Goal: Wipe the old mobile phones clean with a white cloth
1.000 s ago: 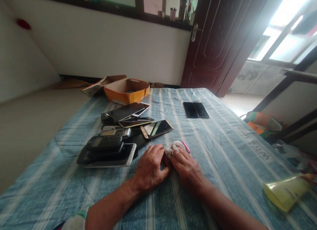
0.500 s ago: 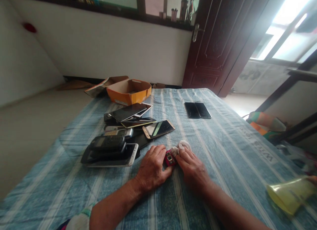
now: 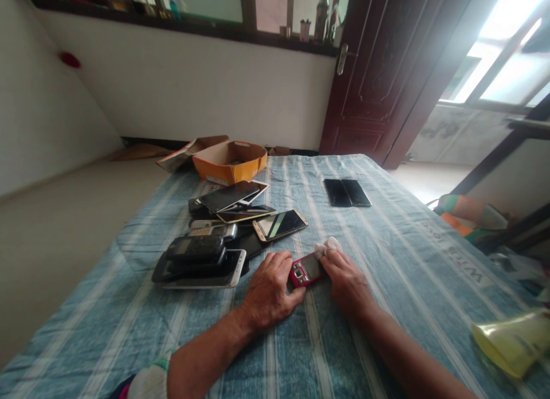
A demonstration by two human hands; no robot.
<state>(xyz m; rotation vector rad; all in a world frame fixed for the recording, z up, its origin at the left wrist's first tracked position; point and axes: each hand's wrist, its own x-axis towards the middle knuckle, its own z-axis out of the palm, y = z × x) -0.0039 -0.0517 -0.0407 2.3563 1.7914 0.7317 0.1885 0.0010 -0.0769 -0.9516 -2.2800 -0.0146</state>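
A small pink mobile phone [image 3: 310, 268] lies face up on the striped cloth, its keys and grey screen showing. My left hand [image 3: 271, 285] grips its left end between the thumb and fingers. At the far right end of the phone, my right hand [image 3: 344, 277] presses a crumpled white cloth [image 3: 330, 245] under its fingertips. Just beyond my left hand, a gold-framed smartphone [image 3: 281, 225] rests screen up. To the left is a heap of phones, with a black phone [image 3: 195, 250] on top of a white-edged smartphone [image 3: 234, 267].
An open orange cardboard box [image 3: 232, 169] stands at the table's far edge. Two dark phones [image 3: 347, 192] lie side by side at the back right. A yellow translucent object [image 3: 511, 339] is at the right edge. A striped tablecloth [image 3: 387, 261] covers the table.
My right hand and the white cloth have slid right along the pink phone, uncovering its screen. My left hand keeps its hold. The whole view has shifted slightly.
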